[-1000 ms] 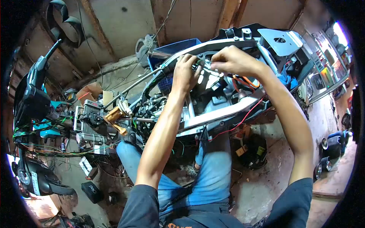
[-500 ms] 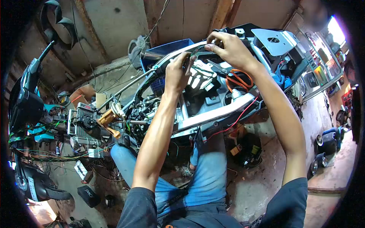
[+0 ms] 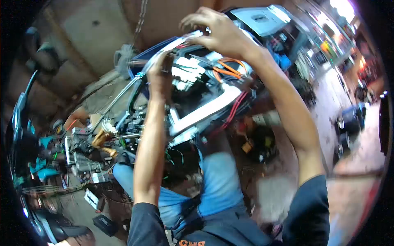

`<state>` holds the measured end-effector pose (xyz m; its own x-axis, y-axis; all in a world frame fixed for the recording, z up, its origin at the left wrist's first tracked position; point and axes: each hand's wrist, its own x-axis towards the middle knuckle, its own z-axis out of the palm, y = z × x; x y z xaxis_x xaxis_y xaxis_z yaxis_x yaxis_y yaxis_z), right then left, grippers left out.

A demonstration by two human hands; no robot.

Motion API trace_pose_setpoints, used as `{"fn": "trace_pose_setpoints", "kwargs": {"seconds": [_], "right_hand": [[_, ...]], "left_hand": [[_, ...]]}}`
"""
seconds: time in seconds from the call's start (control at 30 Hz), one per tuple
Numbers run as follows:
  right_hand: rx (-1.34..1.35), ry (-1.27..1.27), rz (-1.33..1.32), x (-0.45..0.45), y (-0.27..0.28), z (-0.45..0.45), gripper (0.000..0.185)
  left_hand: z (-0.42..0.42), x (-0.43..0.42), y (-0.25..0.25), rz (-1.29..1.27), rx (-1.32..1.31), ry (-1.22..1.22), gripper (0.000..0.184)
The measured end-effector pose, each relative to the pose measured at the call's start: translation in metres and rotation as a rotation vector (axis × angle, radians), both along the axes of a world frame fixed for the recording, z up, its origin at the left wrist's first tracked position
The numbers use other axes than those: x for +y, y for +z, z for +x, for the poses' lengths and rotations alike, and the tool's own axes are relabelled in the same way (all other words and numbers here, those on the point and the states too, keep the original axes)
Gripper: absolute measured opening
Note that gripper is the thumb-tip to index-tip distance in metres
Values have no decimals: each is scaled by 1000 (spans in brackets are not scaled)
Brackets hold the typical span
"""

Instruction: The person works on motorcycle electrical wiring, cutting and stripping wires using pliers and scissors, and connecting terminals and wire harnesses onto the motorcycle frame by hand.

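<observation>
The silver motorcycle frame (image 3: 207, 108) lies in front of me, with orange-handled pliers (image 3: 230, 67) and white connectors (image 3: 186, 71) inside it. At the frame's far rail is my left hand (image 3: 161, 74), blurred, its fingers hidden by motion. My right hand (image 3: 215, 35) is raised over the same rail, thumb and fingers spread apart, with nothing visible between them. Dark wiring runs along the rail between the two hands. Red wires (image 3: 234, 110) hang over the near rail.
A blue crate (image 3: 143, 55) stands behind the frame. To the left are a radiator (image 3: 82, 149), a gold-coloured part (image 3: 102, 141) and loose wires. A black case (image 3: 104, 225) lies on the floor; a glass cabinet (image 3: 328, 39) stands at the upper right.
The view has turned and blurred. My right hand has opened from its bent-finger pose and stands higher over the far rail. My left hand remains by the rail. The pliers show more fully.
</observation>
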<state>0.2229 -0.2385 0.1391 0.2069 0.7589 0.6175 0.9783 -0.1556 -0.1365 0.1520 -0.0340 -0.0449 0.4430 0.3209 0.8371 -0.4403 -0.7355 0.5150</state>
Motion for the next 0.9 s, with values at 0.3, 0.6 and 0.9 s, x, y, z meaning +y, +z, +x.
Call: {"fn": "trace_pose_setpoints", "kwargs": {"seconds": [0.3, 0.6, 0.9], "right_hand": [[526, -104, 627, -241, -49, -131, 19], [915, -1538, 282, -399, -411, -432, 20], [1275, -1220, 160, -370, -414, -563, 41]], "left_hand": [[-12, -11, 13, 12, -4, -38, 21], [-3, 26, 4, 283, -47, 26, 23], [2, 42, -8, 496, 16, 128, 38]]}}
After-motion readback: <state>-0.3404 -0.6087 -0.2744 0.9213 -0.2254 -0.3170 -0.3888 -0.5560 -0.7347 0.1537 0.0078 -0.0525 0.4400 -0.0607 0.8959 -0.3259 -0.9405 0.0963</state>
